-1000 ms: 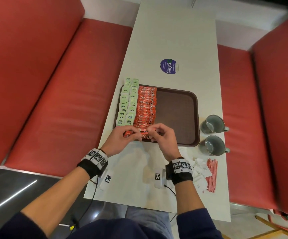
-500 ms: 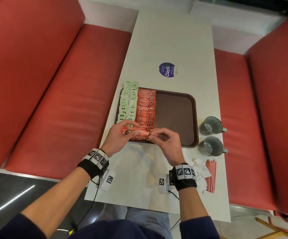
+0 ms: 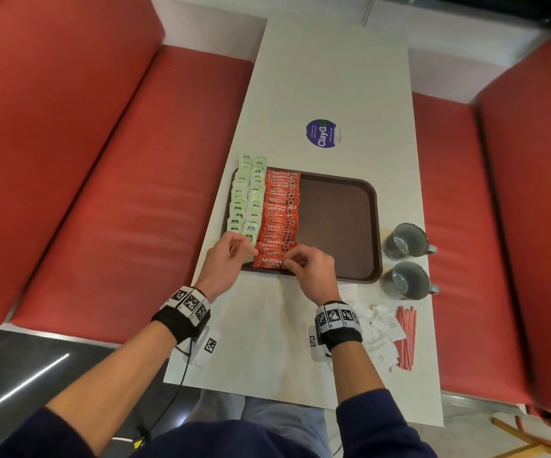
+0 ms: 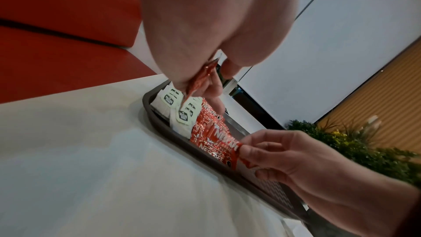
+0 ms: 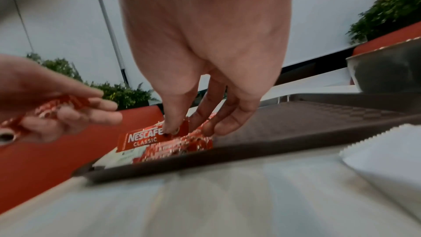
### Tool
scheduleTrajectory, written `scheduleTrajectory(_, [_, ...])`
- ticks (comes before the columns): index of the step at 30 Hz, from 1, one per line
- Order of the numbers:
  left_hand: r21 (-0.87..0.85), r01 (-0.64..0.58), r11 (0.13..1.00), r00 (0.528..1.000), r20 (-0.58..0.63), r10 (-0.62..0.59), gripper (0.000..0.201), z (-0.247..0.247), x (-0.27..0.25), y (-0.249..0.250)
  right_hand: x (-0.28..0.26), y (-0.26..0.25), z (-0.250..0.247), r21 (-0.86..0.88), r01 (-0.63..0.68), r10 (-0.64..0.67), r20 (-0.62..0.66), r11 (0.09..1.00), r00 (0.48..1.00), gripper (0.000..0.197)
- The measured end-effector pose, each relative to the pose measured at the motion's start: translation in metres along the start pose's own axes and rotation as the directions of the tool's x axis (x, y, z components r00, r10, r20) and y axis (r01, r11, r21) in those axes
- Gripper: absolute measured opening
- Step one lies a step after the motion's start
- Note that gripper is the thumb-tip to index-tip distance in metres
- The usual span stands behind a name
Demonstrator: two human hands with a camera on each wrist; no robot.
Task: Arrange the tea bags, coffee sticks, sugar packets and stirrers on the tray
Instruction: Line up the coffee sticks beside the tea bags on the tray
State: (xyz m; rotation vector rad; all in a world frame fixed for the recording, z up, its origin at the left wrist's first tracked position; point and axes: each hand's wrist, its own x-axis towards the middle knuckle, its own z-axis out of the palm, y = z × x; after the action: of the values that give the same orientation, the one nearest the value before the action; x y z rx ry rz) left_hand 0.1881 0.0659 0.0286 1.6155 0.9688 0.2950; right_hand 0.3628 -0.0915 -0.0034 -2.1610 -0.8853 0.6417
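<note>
**Last coffee sticks going down at the near end of the row**

Nescafé stick at lower centre of the head view, long axis left-right, pinched at its right end by right hand, tilted over the stick row in the tray. Left hand just beside, clenched on spare sticks. Tea bags left of the row. Sugar packets and stirrers lower right on the white surface, near two cups. Red benches either side.

Bare tray right half; mugs seemingly close beside.
</note>
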Motion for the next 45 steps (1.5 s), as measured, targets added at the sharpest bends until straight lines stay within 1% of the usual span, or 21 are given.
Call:
scheduleTrajectory(4, [-0.056, 0.003, 0.998, 1.0, 0.002, -0.003, 0.033, -0.003, -0.003, -0.003, 0.008, 0.011, 0.021, -0.195, 0.016, -0.01, 0.028, 0.981, 1.0, 0.006])
scheduleTrajectory(6, [-0.104, -0.003, 0.995, 1.0, 0.026, 0.006, 0.037, -0.004, -0.003, -0.005, 0.009, 0.012, 0.026, -0.271, 0.025, -0.014, 0.043, 0.962, 0.999, 0.009])
scheduleTrajectory(9, [-0.16, 0.01, 0.987, 0.999, 0.044, -0.003, 0.035, -0.003, -0.002, -0.005, 0.01, 0.008, 0.023, -0.335, 0.037, -0.038, 0.004, 0.942, 0.999, 0.012])
scheduleTrajectory(12, [-0.18, 0.007, 0.984, 0.998, 0.057, 0.003, 0.034, -0.002, -0.001, -0.005, 0.008, -0.003, 0.022, -0.358, 0.089, -0.095, 0.002, 0.929, 0.995, 0.009])
scheduleTrajectory(15, [-0.203, 0.034, 0.979, 0.998, 0.055, -0.024, 0.034, 0.001, 0.0, -0.004, 0.008, -0.011, 0.026, -0.4, 0.112, -0.105, 0.041, 0.91, 0.994, 0.006])
scheduleTrajectory(20, [-0.271, 0.094, 0.958, 0.995, 0.056, -0.082, 0.033, 0.002, 0.001, -0.001, 0.007, -0.006, 0.026, -0.431, 0.099, -0.099, 0.024, 0.897, 0.995, 0.004])
scheduleTrajectory(25, [-0.265, 0.096, 0.96, 0.994, 0.07, -0.08, 0.036, 0.002, 0.001, 0.001, 0.008, -0.004, 0.029, -0.401, 0.077, -0.081, 0.006, 0.913, 0.997, 0.003])
scheduleTrajectory(31, [-0.245, 0.111, 0.963, 0.994, 0.05, -0.102, 0.033, 0.005, 0.001, 0.001, 0.012, -0.007, 0.029, -0.395, 0.071, -0.079, -0.005, 0.916, 0.997, 0.003])
scheduleTrajectory(33, [-0.149, 0.068, 0.986, 0.997, 0.047, -0.062, 0.027, 0.005, 0.003, -0.001, 0.013, -0.008, 0.03, -0.401, 0.073, -0.089, -0.021, 0.913, 0.996, 0.005])
scheduleTrajectory(35, [0.051, -0.044, 0.998, 0.998, 0.045, 0.042, 0.015, 0.005, 0.006, -0.006, 0.012, -0.009, 0.031, -0.408, 0.062, -0.091, -0.052, 0.911, 0.994, 0.018])
scheduleTrajectory(36, [0.157, -0.109, 0.982, 0.993, 0.058, 0.101, 0.01, 0.006, 0.007, -0.009, 0.012, -0.01, 0.032, -0.41, 0.057, -0.091, -0.063, 0.91, 0.994, 0.023])
scheduleTrajectory(38, [0.326, -0.202, 0.924, 0.977, 0.134, 0.166, 0.013, 0.013, 0.01, -0.014, 0.011, -0.01, 0.033, -0.409, 0.055, -0.089, -0.065, 0.911, 0.994, 0.028])
scheduleTrajectory(41, [0.49, -0.297, 0.82, 0.947, 0.259, 0.188, 0.01, 0.027, 0.013, -0.013, 0.01, -0.01, 0.034, -0.399, 0.045, -0.075, -0.061, 0.916, 0.995, 0.026])
scheduleTrajectory(43, [0.573, -0.359, 0.737, 0.93, 0.291, 0.226, 0.01, 0.035, 0.02, -0.01, 0.01, -0.009, 0.034, -0.392, 0.037, -0.066, -0.059, 0.919, 0.996, 0.027])
scheduleTrajectory(45, [0.649, -0.393, 0.652, 0.919, 0.308, 0.248, 0.016, 0.041, 0.029, -0.004, 0.011, -0.008, 0.034, -0.383, 0.029, -0.053, -0.053, 0.923, 0.997, 0.029])
